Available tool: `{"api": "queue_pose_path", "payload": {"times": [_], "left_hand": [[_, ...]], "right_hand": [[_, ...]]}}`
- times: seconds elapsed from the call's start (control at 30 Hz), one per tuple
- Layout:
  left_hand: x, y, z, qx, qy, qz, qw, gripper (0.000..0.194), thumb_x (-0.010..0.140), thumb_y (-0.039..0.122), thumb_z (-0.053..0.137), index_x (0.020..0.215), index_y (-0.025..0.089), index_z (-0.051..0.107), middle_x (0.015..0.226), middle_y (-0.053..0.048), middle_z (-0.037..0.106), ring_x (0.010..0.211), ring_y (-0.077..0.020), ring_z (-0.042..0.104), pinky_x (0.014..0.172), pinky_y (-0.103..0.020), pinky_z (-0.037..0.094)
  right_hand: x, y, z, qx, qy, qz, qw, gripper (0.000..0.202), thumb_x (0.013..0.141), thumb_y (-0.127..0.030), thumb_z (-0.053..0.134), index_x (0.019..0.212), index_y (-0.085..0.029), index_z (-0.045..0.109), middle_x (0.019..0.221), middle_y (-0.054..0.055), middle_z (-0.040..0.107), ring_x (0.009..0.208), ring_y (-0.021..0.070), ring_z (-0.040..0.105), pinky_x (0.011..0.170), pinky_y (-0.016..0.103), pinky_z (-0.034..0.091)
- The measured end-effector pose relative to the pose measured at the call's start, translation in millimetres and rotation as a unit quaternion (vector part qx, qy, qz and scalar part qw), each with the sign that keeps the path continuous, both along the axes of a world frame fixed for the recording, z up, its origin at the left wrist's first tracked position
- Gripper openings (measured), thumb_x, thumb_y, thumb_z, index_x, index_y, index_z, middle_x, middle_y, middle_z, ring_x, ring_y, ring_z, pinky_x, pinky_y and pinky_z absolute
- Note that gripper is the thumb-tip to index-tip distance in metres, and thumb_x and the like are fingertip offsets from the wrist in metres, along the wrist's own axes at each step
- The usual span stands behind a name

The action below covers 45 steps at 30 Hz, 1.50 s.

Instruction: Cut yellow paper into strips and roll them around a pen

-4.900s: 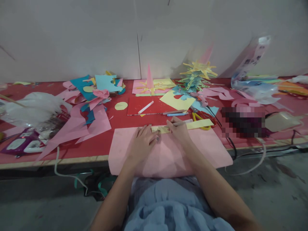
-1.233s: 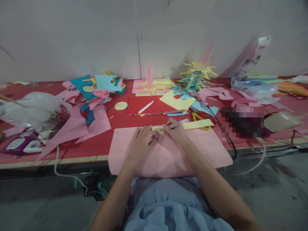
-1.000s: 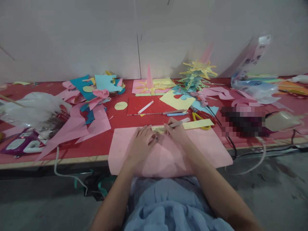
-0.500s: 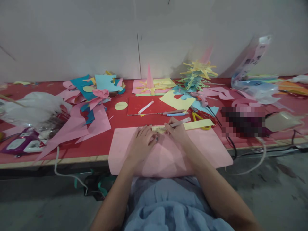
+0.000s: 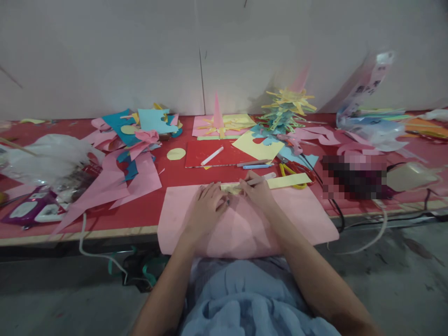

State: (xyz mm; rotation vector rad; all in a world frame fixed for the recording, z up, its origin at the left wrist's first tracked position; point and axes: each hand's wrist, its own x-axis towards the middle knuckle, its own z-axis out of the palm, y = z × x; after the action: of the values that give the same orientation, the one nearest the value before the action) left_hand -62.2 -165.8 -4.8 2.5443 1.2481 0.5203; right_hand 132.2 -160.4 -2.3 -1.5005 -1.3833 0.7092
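The strip of paper (image 5: 289, 181) is pale yellow, long and narrow. It lies flat, a little slanting, along the far edge of the pink sheet (image 5: 241, 228). Its left part is between the two hands, with the fingers of the left hand (image 5: 210, 203) at that end; the marks there are too small to tell. Its right end goes over the yellow handle of the scissors (image 5: 298, 185).

The pen (image 5: 256, 181) is thin and greyish, held tilted in the fingers of the right hand (image 5: 255, 192), its lower end directed to the strip.

The pink sheet is wide and smooth, and its near part passes over the table edge (image 5: 140, 228).
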Motion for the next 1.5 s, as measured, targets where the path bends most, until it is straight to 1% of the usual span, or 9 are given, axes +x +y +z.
{"api": "queue_pose_path", "payload": {"times": [0.27,0.43,0.63,0.8,0.9,1.03,1.13,1.27,1.5], "left_hand": [[0.4,-0.5,1.5,0.005,0.004,0.005,1.000,0.020,0.093,0.028,0.044,0.106,0.023,0.059,0.145,-0.006,0.045,0.137,-0.0214,0.034,0.115,-0.045,0.023],[0.5,-0.6,1.6,0.000,0.000,0.006,1.000,0.021,0.093,0.029,0.045,0.108,0.023,0.059,0.145,-0.005,0.045,0.137,-0.0211,0.034,0.115,-0.045,0.024],[1.0,-0.1,1.7,0.001,-0.002,0.006,1.000,0.021,0.094,0.029,0.043,0.107,0.023,0.059,0.145,-0.006,0.045,0.137,-0.0210,0.034,0.115,-0.045,0.023],[0.7,-0.2,1.9,-0.003,-0.004,0.004,1.000,0.022,0.093,0.030,0.045,0.108,0.023,0.060,0.145,-0.005,0.044,0.137,-0.0211,0.034,0.115,-0.045,0.023],[0.1,0.0,0.5,-0.002,-0.004,0.003,1.000,0.024,0.093,0.030,0.045,0.111,0.023,0.059,0.146,-0.005,0.044,0.137,-0.0205,0.034,0.115,-0.044,0.022],[0.0,0.1,-1.2,0.007,-0.002,0.000,1.000,0.024,0.094,0.029,0.044,0.111,0.023,0.059,0.145,-0.005,0.044,0.138,-0.0206,0.033,0.115,-0.044,0.021],[0.6,-0.5,0.3,0.001,-0.001,0.007,1.000,0.024,0.094,0.030,0.044,0.111,0.023,0.060,0.146,-0.005,0.044,0.138,-0.0207,0.033,0.116,-0.044,0.021],[1.0,-0.9,3.2,-0.002,0.005,0.002,1.000,0.024,0.094,0.030,0.044,0.111,0.023,0.059,0.145,-0.006,0.044,0.137,-0.0206,0.033,0.116,-0.043,0.021],[0.6,0.3,-0.3,0.005,-0.006,0.003,1.000,0.023,0.094,0.030,0.044,0.110,0.024,0.060,0.144,-0.005,0.045,0.137,-0.0209,0.034,0.115,-0.045,0.022]], "right_hand": [[1.0,0.5,-0.3,-0.014,-0.029,-0.026,0.999,0.023,0.077,-0.033,0.052,0.064,-0.024,0.036,0.047,-0.006,0.047,0.052,0.0156,0.060,0.049,0.022,0.036],[1.2,1.1,-2.1,-0.003,-0.035,-0.006,0.999,0.023,0.079,-0.038,0.051,0.065,-0.024,0.039,0.048,-0.005,0.049,0.051,0.0152,0.057,0.049,0.023,0.036],[0.3,0.0,-1.1,-0.003,-0.023,0.002,1.000,0.023,0.077,-0.035,0.052,0.064,-0.024,0.038,0.047,-0.006,0.045,0.051,0.0147,0.056,0.050,0.023,0.036],[2.3,-0.4,-2.1,0.016,0.049,-0.044,0.998,0.025,0.078,-0.036,0.054,0.064,-0.024,0.036,0.047,-0.007,0.043,0.047,0.0136,0.053,0.049,0.024,0.039],[3.6,0.3,-3.0,0.009,0.072,-0.039,0.997,0.029,0.079,-0.041,0.055,0.065,-0.025,0.035,0.043,-0.008,0.041,0.041,0.0125,0.047,0.048,0.024,0.040],[3.2,0.1,-2.2,0.003,0.064,-0.019,0.998,0.033,0.080,-0.047,0.055,0.065,-0.025,0.036,0.042,-0.008,0.044,0.042,0.0128,0.049,0.047,0.024,0.038],[2.3,-0.8,-1.4,0.006,0.040,-0.023,0.999,0.030,0.081,-0.044,0.055,0.065,-0.024,0.038,0.044,-0.007,0.047,0.044,0.0128,0.050,0.046,0.023,0.036],[2.2,-1.0,-1.2,-0.007,0.039,-0.025,0.999,0.028,0.079,-0.036,0.054,0.063,-0.024,0.035,0.041,-0.008,0.043,0.042,0.0127,0.048,0.045,0.023,0.035],[3.3,-0.4,-1.3,-0.009,0.031,-0.019,0.999,0.028,0.080,-0.040,0.054,0.064,-0.024,0.036,0.042,-0.007,0.046,0.042,0.0132,0.050,0.046,0.023,0.035]]}}
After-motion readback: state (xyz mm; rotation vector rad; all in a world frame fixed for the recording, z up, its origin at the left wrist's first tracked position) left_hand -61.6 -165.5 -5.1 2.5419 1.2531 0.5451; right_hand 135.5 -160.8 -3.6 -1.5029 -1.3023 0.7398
